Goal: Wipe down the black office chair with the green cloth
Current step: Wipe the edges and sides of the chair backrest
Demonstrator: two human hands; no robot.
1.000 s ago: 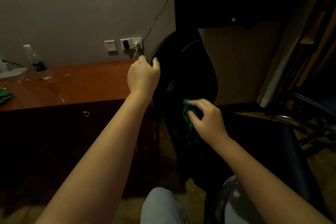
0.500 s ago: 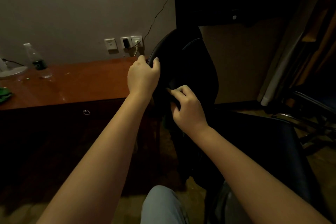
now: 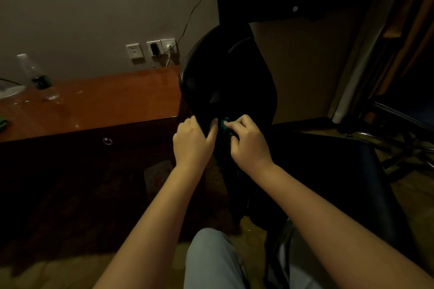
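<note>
The black office chair (image 3: 225,82) stands in front of me, its backrest edge-on to the camera and its dark seat stretching to the right. My left hand (image 3: 191,142) holds the lower left edge of the backrest, thumb against the dark surface. Right beside it, my right hand (image 3: 247,142) grips the bunched green cloth (image 3: 225,123) and presses it to the backrest. Only a small green tuft shows above the fingers.
A glossy brown wooden desk (image 3: 94,105) stands left of the chair, with a clear plastic bottle (image 3: 32,75) and a green item at its far left edge. Wall sockets (image 3: 152,48) sit above it. Another chair's metal base (image 3: 399,138) is at the right. My knee shows below.
Both hands have dropped from the top of the backrest to its lower part. The right hand, low a second ago, rose and came back down with the cloth; the view tilted downward.
</note>
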